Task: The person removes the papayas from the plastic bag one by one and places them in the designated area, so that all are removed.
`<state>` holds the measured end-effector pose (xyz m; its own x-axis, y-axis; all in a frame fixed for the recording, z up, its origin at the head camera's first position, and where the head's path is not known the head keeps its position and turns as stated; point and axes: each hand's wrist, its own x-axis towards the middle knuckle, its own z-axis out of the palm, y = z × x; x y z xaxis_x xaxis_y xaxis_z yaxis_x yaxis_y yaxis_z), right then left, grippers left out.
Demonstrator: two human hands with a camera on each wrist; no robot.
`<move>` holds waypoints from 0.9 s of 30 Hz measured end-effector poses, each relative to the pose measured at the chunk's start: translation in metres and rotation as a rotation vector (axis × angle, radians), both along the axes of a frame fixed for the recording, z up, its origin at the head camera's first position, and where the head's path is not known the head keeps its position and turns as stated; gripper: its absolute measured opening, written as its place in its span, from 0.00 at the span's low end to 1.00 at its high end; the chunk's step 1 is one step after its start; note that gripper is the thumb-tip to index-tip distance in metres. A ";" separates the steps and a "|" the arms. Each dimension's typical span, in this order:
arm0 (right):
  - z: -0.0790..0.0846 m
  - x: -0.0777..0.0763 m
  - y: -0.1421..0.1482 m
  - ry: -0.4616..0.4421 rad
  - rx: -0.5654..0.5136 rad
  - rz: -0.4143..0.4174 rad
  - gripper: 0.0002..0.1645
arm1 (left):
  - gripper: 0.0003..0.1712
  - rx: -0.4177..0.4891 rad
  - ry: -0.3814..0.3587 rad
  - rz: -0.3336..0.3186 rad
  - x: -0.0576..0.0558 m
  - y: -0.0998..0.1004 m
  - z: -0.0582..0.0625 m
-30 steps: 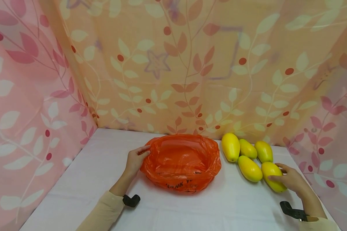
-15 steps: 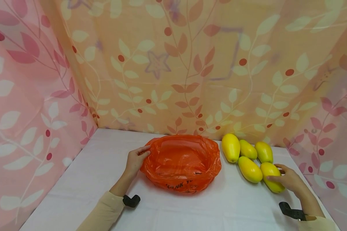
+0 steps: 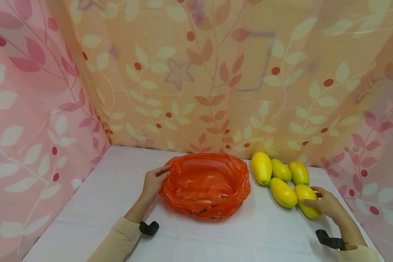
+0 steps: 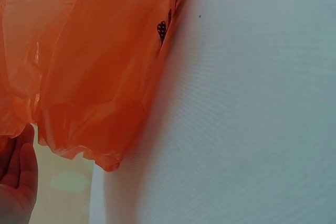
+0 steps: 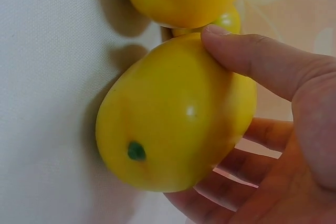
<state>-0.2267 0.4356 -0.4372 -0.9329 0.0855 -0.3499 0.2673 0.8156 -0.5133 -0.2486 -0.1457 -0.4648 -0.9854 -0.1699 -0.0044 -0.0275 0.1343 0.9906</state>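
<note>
An orange-red plastic bag (image 3: 204,178) with dark lettering stands with its mouth spread open, mid-table. My left hand (image 3: 154,183) holds the left side of its rim between thumb and fingers. In the left wrist view the bag (image 4: 94,66) fills the upper left, and the fingers (image 4: 26,166) show at its lower edge. At the right my right hand (image 3: 327,203) grips the nearest yellow mango (image 3: 306,200). The right wrist view shows the thumb on top of this mango (image 5: 168,114) and the fingers curled around its far side, close over the tabletop.
Several more mangoes lie beside the gripped one, including a front mango (image 3: 283,193) and a taller mango (image 3: 261,168) near the bag. White cloth (image 3: 232,236) covers the table. Floral curtains (image 3: 183,91) enclose the back and both sides.
The gripped mango and my right hand have shifted slightly left, toward the front mango. My left hand and the bag have stayed in place.
</note>
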 end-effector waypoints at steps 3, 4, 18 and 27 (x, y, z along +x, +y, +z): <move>-0.001 -0.001 0.001 0.004 0.000 -0.004 0.71 | 0.19 -0.005 -0.001 -0.004 0.000 0.000 0.000; -0.001 -0.001 0.001 0.006 -0.001 -0.007 0.71 | 0.19 -0.008 -0.001 -0.004 0.000 0.000 0.000; -0.001 -0.002 -0.001 0.001 -0.030 -0.025 0.72 | 0.18 -0.008 0.000 -0.005 0.000 0.001 0.000; 0.003 0.000 0.000 -0.004 -0.014 -0.019 0.68 | 0.19 -0.018 -0.003 -0.002 0.001 0.000 0.001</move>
<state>-0.2266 0.4360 -0.4342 -0.9299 0.0978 -0.3546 0.2842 0.8030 -0.5238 -0.2472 -0.1456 -0.4641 -0.9857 -0.1685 -0.0048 -0.0307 0.1517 0.9879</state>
